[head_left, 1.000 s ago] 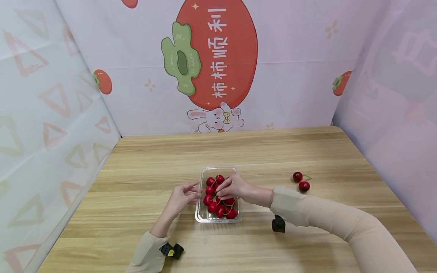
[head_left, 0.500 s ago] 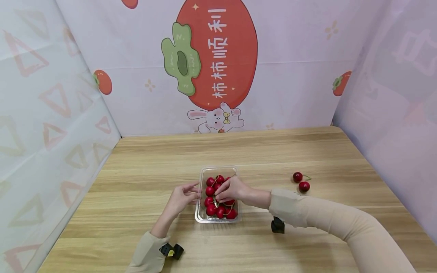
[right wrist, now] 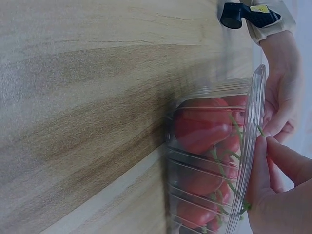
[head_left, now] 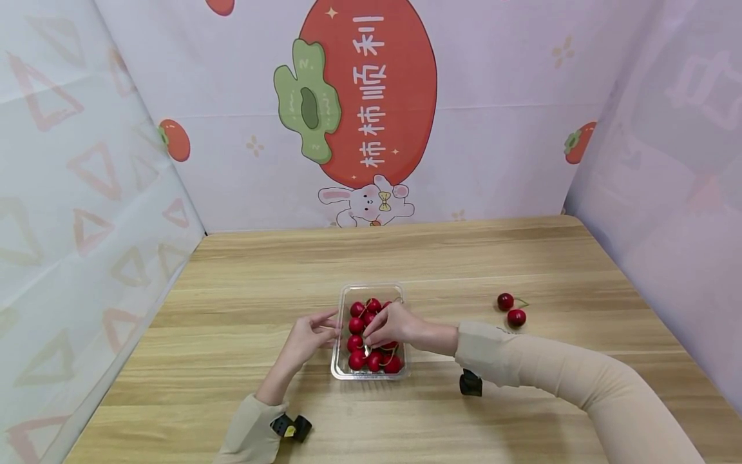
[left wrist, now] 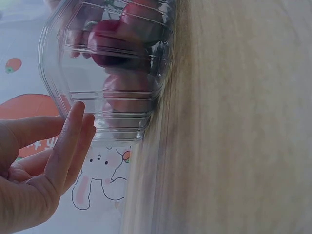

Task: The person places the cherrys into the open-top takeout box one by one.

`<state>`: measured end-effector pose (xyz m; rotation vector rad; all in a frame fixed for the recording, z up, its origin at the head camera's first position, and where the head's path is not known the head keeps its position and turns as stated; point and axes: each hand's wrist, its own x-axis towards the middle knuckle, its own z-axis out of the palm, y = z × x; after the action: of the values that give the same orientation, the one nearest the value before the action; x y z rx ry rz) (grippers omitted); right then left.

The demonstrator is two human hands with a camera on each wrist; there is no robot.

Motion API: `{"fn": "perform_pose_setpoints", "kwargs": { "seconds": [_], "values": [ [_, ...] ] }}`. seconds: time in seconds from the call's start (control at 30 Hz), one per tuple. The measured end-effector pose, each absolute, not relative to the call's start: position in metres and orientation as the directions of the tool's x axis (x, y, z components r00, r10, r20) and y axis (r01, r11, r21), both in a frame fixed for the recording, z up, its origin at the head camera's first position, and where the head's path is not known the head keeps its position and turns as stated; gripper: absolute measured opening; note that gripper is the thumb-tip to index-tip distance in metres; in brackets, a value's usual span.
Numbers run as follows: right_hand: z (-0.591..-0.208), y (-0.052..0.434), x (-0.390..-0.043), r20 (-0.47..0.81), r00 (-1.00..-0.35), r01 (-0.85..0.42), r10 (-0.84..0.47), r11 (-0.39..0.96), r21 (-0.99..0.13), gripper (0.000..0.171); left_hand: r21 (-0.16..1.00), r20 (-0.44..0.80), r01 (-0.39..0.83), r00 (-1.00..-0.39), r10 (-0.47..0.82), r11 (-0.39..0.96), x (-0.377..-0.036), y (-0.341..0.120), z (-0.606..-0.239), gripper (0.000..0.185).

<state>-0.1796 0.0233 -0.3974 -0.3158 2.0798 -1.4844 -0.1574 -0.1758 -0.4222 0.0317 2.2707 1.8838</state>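
A clear plastic box [head_left: 371,376] stands on the table with several red cherries [head_left: 357,359] in it. My left hand [head_left: 308,338] is at its left side; straight fingers [left wrist: 68,141] touch the wall near the rim in the left wrist view. My right hand [head_left: 396,324] reaches over the box from the right and covers some of the fruit. Thumb and forefinger pinch a thin green cherry stem [right wrist: 261,130], seen in the right wrist view. Whichever cherry hangs on that stem is hidden.
Two loose cherries [head_left: 514,317] lie on the wooden table [head_left: 261,270] to the right, beyond my right sleeve [head_left: 539,357]. Printed cloth [head_left: 493,129] closes off the back and both sides. A small black camera [head_left: 471,383] hangs under the right wrist.
My right hand has moved slightly towards me. A cherry at the box's front left has shifted a little left and nearer. My left hand has stayed in place.
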Motion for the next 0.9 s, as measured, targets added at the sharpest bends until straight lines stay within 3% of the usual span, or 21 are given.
{"fn": "perform_pose_setpoints", "kwargs": {
  "seconds": [0.5,0.9],
  "values": [
    [-0.399,0.024,-0.179,-0.182,-0.821,-0.149,-0.540,0.512,-0.846,0.006,0.973,-0.122,-0.095,-0.985,0.123,0.208,-0.160,-0.177,-0.429,0.045],
    [-0.396,0.036,-0.184,-0.098,-0.748,-0.216,-0.656,0.381,-0.899,0.007,0.971,-0.125,-0.096,-0.985,0.119,0.220,-0.160,-0.177,-0.428,0.045]
  ]
}}
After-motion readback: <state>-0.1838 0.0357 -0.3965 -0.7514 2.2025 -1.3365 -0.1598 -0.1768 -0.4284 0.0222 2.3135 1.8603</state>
